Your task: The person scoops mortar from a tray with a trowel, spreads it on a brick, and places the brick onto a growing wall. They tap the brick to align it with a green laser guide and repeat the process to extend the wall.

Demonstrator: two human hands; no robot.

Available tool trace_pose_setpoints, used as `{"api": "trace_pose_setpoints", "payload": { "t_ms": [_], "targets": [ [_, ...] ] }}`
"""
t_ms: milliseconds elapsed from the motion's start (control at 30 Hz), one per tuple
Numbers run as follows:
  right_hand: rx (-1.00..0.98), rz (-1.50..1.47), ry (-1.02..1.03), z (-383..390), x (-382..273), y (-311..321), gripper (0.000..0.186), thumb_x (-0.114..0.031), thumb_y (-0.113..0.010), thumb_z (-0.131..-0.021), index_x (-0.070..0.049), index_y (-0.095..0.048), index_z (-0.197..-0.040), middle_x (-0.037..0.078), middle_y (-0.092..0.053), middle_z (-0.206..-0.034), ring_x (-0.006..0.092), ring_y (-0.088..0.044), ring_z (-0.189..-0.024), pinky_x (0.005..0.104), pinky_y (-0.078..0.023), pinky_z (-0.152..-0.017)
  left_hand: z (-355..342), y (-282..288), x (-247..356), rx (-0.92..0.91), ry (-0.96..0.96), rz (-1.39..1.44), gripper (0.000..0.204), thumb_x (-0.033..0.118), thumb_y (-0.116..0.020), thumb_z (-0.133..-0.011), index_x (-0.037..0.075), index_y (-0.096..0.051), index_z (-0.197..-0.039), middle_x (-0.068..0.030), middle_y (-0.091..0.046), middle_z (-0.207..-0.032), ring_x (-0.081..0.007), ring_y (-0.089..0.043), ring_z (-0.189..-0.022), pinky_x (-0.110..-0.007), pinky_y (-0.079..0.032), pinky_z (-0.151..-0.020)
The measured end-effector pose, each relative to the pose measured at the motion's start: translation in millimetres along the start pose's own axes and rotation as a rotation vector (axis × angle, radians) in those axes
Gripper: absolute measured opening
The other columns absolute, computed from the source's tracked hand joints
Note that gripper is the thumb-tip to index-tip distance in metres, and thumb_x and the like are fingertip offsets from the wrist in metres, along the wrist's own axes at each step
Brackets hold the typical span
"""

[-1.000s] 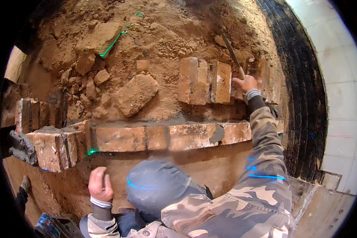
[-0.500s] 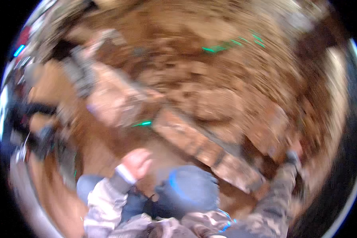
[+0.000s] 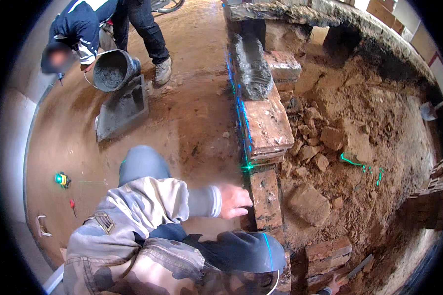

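My left hand [image 3: 235, 201] reaches right, fingers apart and slightly bent. Its fingertips are at the near edge of a low brick wall [image 3: 266, 199], beside a bright green laser spot. Nothing shows in that hand. At the lower right, my right hand [image 3: 333, 284] is small and partly cut off by the frame. It seems closed on the near end of a long, flat grey tool [image 3: 358, 267], whose exact kind I cannot make out. Stacked bricks [image 3: 328, 254] lie just beyond it. Farther along the wall, wet grey mortar [image 3: 254, 69] is spread over the bricks.
A co-worker [image 3: 86, 29] bends at the far left, tipping a mortar bucket [image 3: 114, 71] over a grey trough [image 3: 125, 110]. A laser level [image 3: 62, 180] and a red-handled tool [image 3: 72, 206] rest on the floor. Rubble [image 3: 312, 132] and a large stone [image 3: 307, 204] lie right of the wall.
My view has swung, bringing the co-worker and mortared wall into sight. My left hand is now by the wall; my right hand appears lower in the picture. The earlier frame is blurred.
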State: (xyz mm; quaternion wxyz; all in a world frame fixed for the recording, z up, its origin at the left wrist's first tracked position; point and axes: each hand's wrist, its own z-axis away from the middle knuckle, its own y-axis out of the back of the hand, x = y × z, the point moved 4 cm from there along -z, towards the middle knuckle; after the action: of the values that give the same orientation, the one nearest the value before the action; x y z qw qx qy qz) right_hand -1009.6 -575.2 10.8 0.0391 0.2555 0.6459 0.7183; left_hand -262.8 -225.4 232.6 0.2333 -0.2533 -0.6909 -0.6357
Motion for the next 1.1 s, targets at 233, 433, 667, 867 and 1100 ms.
{"api": "trace_pose_setpoints", "payload": {
  "t_ms": [233, 433, 667, 867, 1100],
  "targets": [
    [0.13, -0.615, 0.279, 33, -38, 127, 0.073, -0.056, -0.077, -0.081, -0.001, -0.065, -0.129, 0.015, -0.073, -0.097, 0.0267, -0.065, -0.078, 0.0414, -0.052, -0.073, -13, 22, 44, 0.173, -0.044, 0.289, 0.024, 0.02, -0.069, -0.09, 0.001, -0.066, -0.103, -0.0159, -0.067, -0.101, -0.0362, -0.065, -0.094, -0.044, -0.054, -0.083],
    [-0.354, -1.474, 0.585, 106, -127, 330, 0.035, -0.028, -0.072, -0.093, -0.001, -0.063, -0.114, 0.002, -0.064, -0.085, 0.0148, -0.06, -0.079, 0.0318, -0.051, -0.072, -98, 61, 96, 0.301, -0.132, 0.49, 0.038, 0.031, -0.074, -0.089, 0.0, -0.065, -0.108, -0.0179, -0.067, -0.106, -0.0329, -0.067, -0.1, -0.041, -0.053, -0.088],
    [-0.754, -1.702, 1.099, 268, -321, 519, 0.044, -0.028, -0.058, -0.094, 0.006, -0.059, -0.121, 0.013, -0.069, -0.108, 0.0227, -0.068, -0.086, 0.038, -0.056, -0.077, -172, 127, 101, 0.375, -0.042, 0.694, 0.125, 0.064, -0.083, -0.07, -0.005, -0.023, -0.154, -0.0285, -0.034, -0.155, -0.0359, -0.038, -0.142, -0.043, -0.031, -0.118],
    [-1.111, -1.682, 1.114, 384, -440, 589, 0.035, -0.021, -0.065, -0.09, 0.003, -0.061, -0.116, 0.01, -0.068, -0.101, 0.0202, -0.068, -0.084, 0.0349, -0.056, -0.077, -144, 193, 58, 0.596, 0.021, 0.719, 0.122, 0.046, -0.092, -0.068, -0.002, -0.022, -0.156, -0.0207, -0.038, -0.154, -0.0305, -0.037, -0.142, -0.042, -0.029, -0.119],
    [-1.613, -1.677, 1.249, 477, -490, 633, 0.042, -0.027, -0.074, -0.088, 0.004, -0.061, -0.113, 0.011, -0.069, -0.1, 0.0216, -0.07, -0.085, 0.0378, -0.06, -0.077, -82, 230, 25, 0.735, 0.162, 1.029, 0.11, 0.039, -0.087, -0.077, 0.011, -0.019, -0.159, -0.0121, -0.049, -0.144, -0.023, -0.051, -0.128, -0.04, -0.046, -0.105]
  ]
}}
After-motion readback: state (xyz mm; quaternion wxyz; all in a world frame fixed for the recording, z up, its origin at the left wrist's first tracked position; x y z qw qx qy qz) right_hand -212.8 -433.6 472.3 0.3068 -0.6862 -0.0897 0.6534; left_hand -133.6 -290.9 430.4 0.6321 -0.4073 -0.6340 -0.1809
